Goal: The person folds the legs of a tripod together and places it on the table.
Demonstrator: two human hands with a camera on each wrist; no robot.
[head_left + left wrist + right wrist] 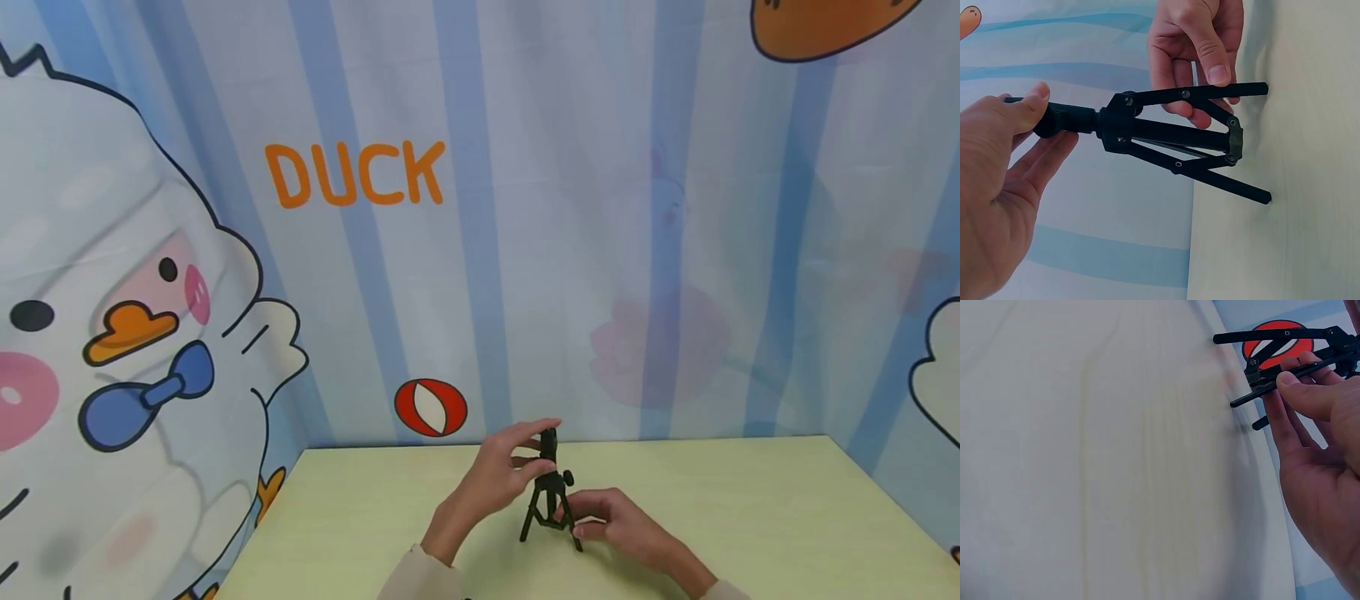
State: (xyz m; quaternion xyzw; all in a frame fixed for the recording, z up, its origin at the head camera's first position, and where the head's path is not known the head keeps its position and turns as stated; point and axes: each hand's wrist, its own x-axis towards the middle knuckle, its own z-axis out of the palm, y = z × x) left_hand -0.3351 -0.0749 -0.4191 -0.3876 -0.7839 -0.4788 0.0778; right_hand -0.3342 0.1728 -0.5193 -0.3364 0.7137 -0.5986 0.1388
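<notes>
A small black tripod (551,483) stands upright over the table, its three legs partly spread and linked by braces to the centre column. My left hand (495,471) grips its head at the top, thumb and fingers on either side, as the left wrist view shows with the tripod (1172,134). Lower down, my right hand (618,525) pinches one leg between thumb and fingers. In the right wrist view that thumb of the right hand (1322,425) lies along the leg. Whether every foot touches the tabletop I cannot tell.
The pale yellow table (360,500) runs back to a blue-and-white striped curtain (555,250). Printed on the cloth are a large white duck (112,208) at left, orange letters (356,175) and a red-and-white ball (431,407).
</notes>
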